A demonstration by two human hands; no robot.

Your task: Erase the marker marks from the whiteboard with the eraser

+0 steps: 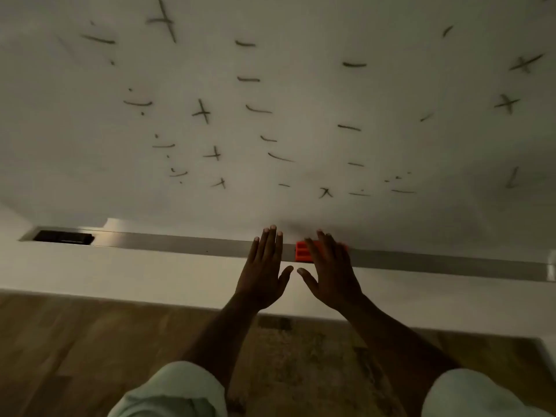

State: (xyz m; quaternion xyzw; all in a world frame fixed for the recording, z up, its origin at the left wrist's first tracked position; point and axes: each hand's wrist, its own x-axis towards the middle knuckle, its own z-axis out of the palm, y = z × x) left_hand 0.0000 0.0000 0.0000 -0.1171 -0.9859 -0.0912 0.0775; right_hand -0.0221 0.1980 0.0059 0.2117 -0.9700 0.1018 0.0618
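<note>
A white whiteboard (301, 94) fills the upper view, covered with several dark marker marks (202, 111): dashes, crosses and dots. A metal tray (180, 243) runs along its lower edge. On the tray lies an orange eraser (302, 251), partly hidden under my right hand (329, 266), whose spread fingers rest over it without gripping. My left hand (264, 266) is flat and open just left of the eraser, fingertips reaching the board's bottom edge.
A black object (63, 237) lies at the tray's left end. Below the tray is a white wall strip (120, 275), then a wooden floor (60, 341) with a patterned rug (301, 356). Light sleeves show at the bottom.
</note>
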